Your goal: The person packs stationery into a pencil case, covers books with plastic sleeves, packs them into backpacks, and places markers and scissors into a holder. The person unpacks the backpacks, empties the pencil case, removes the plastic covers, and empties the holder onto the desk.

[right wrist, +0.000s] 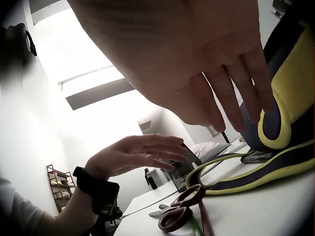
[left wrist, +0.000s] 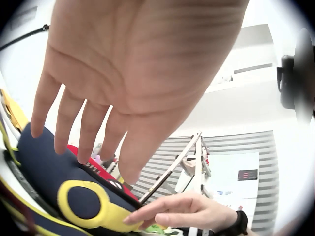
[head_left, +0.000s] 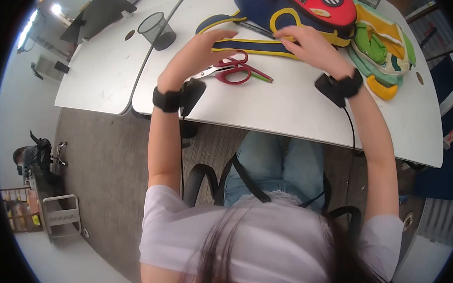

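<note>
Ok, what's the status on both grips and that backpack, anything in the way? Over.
Left grip open near the scissors. Right grip open at the backpack, contact unclear. Backpack on table, strap stretched out. Scissors beside strap, possibly in the way.

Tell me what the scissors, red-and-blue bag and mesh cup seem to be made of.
Scissors: shiny, silvery blades, probably steel; smooth dark-red handles, likely plastic.
Bag: matte, soft-looking navy panels with yellow edging suggest fabric.
Mesh cup: dark, see-through lattice, probably metal wire, possibly plastic.
</note>
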Demonstrator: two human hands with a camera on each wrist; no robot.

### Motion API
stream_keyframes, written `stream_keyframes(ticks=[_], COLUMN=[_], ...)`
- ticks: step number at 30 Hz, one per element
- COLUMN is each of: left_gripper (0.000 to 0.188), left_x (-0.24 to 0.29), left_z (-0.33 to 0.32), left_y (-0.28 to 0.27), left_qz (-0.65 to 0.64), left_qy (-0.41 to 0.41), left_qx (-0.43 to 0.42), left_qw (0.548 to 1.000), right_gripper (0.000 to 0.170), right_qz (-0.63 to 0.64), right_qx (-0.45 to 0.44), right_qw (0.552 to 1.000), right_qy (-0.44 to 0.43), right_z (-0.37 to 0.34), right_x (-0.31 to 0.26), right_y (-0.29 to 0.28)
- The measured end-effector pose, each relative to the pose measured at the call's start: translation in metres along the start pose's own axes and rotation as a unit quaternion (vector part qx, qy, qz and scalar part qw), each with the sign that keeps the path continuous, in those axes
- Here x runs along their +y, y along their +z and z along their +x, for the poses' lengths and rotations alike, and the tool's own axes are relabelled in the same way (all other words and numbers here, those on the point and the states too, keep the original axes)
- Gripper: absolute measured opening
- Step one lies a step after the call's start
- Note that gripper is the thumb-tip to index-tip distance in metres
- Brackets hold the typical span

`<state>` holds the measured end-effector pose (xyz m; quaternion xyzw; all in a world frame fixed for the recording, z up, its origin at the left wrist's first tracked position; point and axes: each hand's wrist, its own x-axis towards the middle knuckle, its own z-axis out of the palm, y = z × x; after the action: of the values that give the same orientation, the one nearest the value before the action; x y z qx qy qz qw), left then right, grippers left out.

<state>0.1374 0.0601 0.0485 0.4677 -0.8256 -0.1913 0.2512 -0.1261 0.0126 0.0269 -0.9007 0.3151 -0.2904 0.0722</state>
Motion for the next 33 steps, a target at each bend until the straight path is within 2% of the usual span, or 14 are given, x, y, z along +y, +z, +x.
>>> stream_keyframes(ticks=[3, 5, 7, 10, 13, 17, 20, 22, 23, 25, 26, 27, 29, 33], left_gripper=[0.038, 0.037, 0.036, 0.032, 0.031, 0.027, 0.025, 0.024, 0.023, 0.023, 0.022, 0.022, 0.022, 0.017], left_x=[-0.02, -0.028, -0.033, -0.035, -0.044, -0.037, -0.037, -0.053, -0.059, -0.066, -0.067, -0.065, -0.061, -0.061], left_z=[-0.027, -0.037, -0.043, -0.052, -0.056, -0.051, -0.048, -0.047, -0.046, -0.045, -0.044, -0.041, -0.036, -0.033], left_y=[0.001, 0.0, -0.001, 0.002, 0.012, 0.011, 0.01, 0.009, 0.007, 0.003, 0.001, -0.001, -0.008, -0.009], left_qz=[0.059, 0.077, 0.09, 0.1, 0.081, 0.076, 0.066, 0.05, 0.034, 0.048, 0.064, 0.064, 0.131, 0.155], left_qy=[-0.034, -0.085, -0.093, -0.074, -0.072, -0.094, -0.1, -0.093, -0.085, -0.061, -0.038, -0.037, -0.073, -0.045], left_qx=[0.0, 0.032, 0.029, -0.003, 0.002, -0.011, -0.025, -0.021, -0.018, -0.028, -0.035, -0.035, -0.103, -0.104], left_qw=[0.998, 0.993, 0.991, 0.992, 0.994, 0.993, 0.992, 0.994, 0.996, 0.997, 0.997, 0.997, 0.983, 0.981], right_gripper=[0.02, 0.026, 0.025, 0.009, 0.008, 0.01, 0.013, 0.017, 0.017, 0.023, 0.028, 0.028, 0.027, 0.027], right_qz=[0.002, -0.125, -0.172, -0.256, -0.274, -0.261, -0.166, -0.062, -0.063, 0.034, 0.034, 0.033, 0.189, 0.316], right_qx=[0.045, -0.021, -0.024, 0.042, -0.019, -0.023, -0.043, 0.015, 0.014, 0.108, 0.114, 0.115, 0.031, 0.05], right_qw=[0.999, 0.989, 0.982, 0.965, 0.961, 0.964, 0.979, 0.988, 0.988, 0.99, 0.991, 0.991, 0.968, 0.941], right_qy=[0.012, 0.073, 0.073, 0.023, 0.043, 0.046, 0.111, 0.137, 0.139, 0.081, 0.061, 0.061, 0.16, 0.11], right_z=[0.034, 0.052, 0.06, 0.063, 0.064, 0.061, 0.057, 0.052, 0.05, 0.047, 0.046, 0.046, 0.044, 0.048], right_x=[0.01, 0.021, 0.031, 0.037, 0.032, 0.032, 0.024, 0.022, 0.024, 0.029, 0.028, 0.018, -0.001, -0.008], right_y=[0.032, 0.049, 0.065, 0.086, 0.09, 0.084, 0.071, 0.06, 0.055, 0.047, 0.042, 0.035, 0.026, 0.05])
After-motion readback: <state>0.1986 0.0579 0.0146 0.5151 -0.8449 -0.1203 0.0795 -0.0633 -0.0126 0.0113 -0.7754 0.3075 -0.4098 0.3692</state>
